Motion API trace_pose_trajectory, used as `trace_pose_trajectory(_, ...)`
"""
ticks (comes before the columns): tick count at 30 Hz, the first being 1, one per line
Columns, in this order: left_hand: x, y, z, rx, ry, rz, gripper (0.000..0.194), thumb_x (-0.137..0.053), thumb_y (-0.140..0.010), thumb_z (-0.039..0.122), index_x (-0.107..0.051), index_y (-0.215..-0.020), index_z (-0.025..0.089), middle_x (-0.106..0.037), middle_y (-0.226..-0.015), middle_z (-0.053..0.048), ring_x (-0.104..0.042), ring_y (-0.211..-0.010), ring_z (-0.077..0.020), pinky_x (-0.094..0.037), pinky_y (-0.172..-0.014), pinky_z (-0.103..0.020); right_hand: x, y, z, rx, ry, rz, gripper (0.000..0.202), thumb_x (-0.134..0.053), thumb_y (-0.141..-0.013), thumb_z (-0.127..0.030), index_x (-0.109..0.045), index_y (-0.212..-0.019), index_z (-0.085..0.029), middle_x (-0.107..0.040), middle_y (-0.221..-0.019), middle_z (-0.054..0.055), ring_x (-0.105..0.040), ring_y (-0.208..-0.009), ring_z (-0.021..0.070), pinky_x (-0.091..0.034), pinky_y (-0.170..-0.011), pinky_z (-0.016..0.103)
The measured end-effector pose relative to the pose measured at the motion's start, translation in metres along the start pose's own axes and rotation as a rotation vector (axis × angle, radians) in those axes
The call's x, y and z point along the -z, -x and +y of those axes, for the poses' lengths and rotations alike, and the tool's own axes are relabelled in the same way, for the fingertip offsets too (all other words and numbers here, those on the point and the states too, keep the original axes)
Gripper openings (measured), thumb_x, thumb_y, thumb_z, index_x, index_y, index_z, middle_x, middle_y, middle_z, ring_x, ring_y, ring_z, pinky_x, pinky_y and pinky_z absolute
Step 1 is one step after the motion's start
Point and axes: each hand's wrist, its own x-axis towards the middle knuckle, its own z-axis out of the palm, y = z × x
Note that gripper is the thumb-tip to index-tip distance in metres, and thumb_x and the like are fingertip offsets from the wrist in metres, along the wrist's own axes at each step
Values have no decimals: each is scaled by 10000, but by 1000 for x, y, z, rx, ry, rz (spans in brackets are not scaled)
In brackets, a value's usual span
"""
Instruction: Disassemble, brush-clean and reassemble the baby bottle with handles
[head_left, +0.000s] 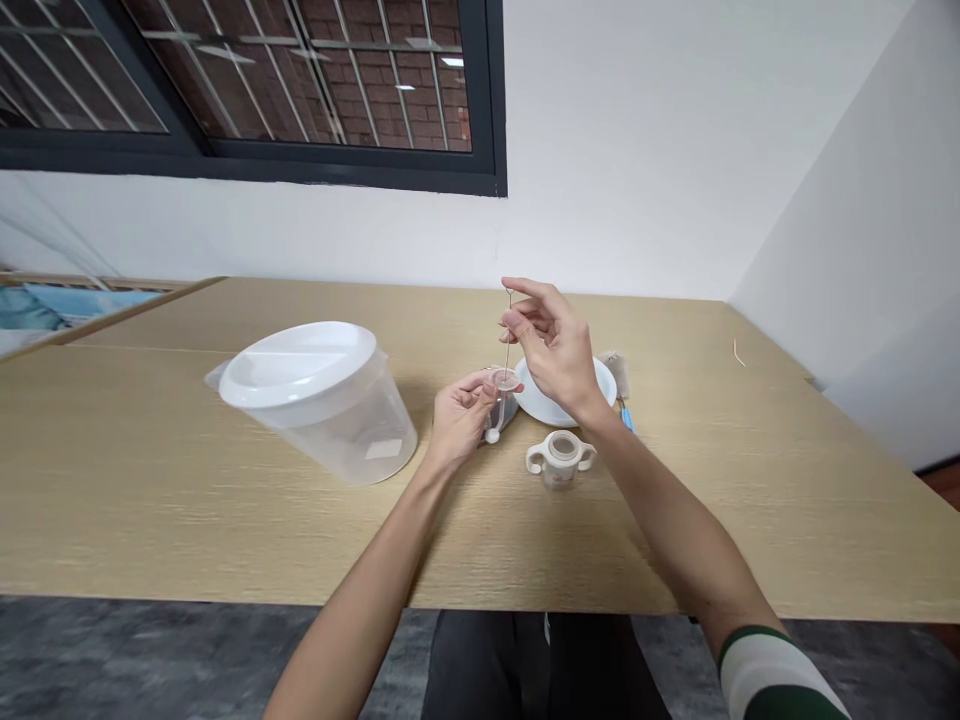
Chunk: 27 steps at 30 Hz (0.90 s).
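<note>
Right hand (555,355): fingertips (516,318) pinched together on the top of a thin wire-handled straw brush (508,345), held upright, other fingers loosely fanned. The brush stem runs straight down into a small clear silicone valve piece (504,381).

Left hand (459,412): thumb and forefinger closed on that valve piece; a pale straw (495,420) hangs below it, its lower end just above the table (150,480). Both held clear of the surface.

Progress, judged: the sippy cup is apart. Its two-handled collar (561,458) stands alone on the table, just below the right wrist. The brush looks part-way through the valve, so cleaning of the straw part seems mid-stroke; collar untouched, nothing reassembled.

Around: white bowl (544,405) just behind the hands, partly hidden by the right hand. A small brush-like item with a blue handle (625,412) at its right edge, too blurred to name. Large clear lidded container (319,400) lies tilted, well to the left.
</note>
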Motion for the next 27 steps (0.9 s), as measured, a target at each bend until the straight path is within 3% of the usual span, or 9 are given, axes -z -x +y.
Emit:
trace_pose_trajectory(7,1,-2,3,23,33,48,510,-779,-809,609,-801,-995,135,-791,-931,-129,-708,-775,-187,-511,-703,-252,1,0,4,-5,89,-52,275,-613,-950,-244,-662,-1218,-281,-717,-889,-27,-704,-826,120,-596,-841,289)
trace_pose_trajectory(11,1,-5,3,14,59,94,517,-805,-766,629,-790,-935,140,-748,-749,-74,-662,-657,-165,-485,-627,-248,-2,3,5,-29,172,-160,272,-642,-916,-191,-708,-1175,-241,-757,-903,-12,-716,-825,119,-587,-832,280)
trace_pose_trajectory(15,5,-10,2,-40,127,96,494,-816,-764,615,-777,-931,153,-756,-814,-66,-650,-669,-138,-490,-652,-234,-5,6,5,-47,243,-256,153,-655,-897,-167,-767,-991,-211,-787,-948,16,-733,-868,138,-589,-831,285)
trace_pose_trajectory(20,8,-12,2,-19,127,131,529,-869,-731,548,-758,-1068,156,-775,-857,-69,-700,-711,-164,-526,-676,-248,-6,7,3,-36,298,-262,196,-649,-870,-88,-789,-909,-219,-800,-986,17,-741,-900,149,-580,-880,301)
trace_pose_trajectory(23,8,-10,4,-13,154,150,553,-896,-718,485,-741,-1136,159,-786,-887,-74,-738,-792,-187,-559,-771,-274,-5,6,2,-48,297,-266,228,-644,-867,-69,-799,-900,-232,-802,-986,8,-742,-926,152,-570,-900,299)
trace_pose_trajectory(27,5,-6,10,0,59,110,508,-879,-736,478,-763,-1098,141,-795,-969,-118,-761,-871,-227,-569,-855,-315,0,1,2,-96,155,-146,153,-652,-890,-158,-791,-921,-215,-795,-919,6,-741,-847,145,-587,-808,274)
